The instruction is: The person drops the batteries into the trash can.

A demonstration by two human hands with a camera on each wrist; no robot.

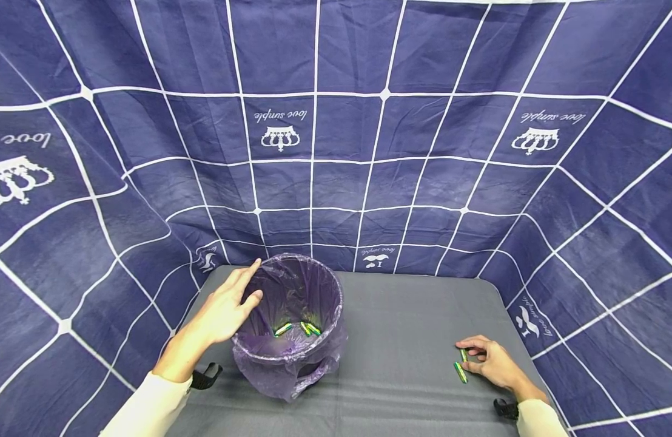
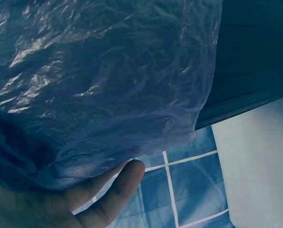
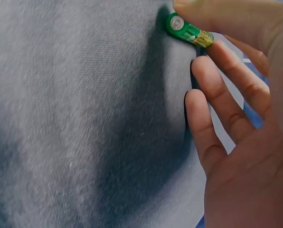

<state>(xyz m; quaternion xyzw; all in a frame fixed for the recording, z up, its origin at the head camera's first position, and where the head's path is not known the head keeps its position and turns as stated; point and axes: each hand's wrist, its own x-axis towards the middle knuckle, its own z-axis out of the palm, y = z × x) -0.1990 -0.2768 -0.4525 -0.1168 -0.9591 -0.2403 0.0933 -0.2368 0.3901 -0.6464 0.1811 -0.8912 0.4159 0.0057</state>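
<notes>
A small bin lined with a purple plastic bag stands on the grey table's left side. Inside it lie several green batteries. My left hand rests with straight fingers on the bin's near-left rim; in the left wrist view a finger lies under the crinkled bag. At the right, my right hand pinches a green battery against the table, and its green end shows at the fingertips in the right wrist view. A second battery lies loose just beside it.
The grey table top stretches between the bin and the right hand. A dark blue cloth with a white grid hangs around the back and both sides. The table's right edge runs close to my right hand.
</notes>
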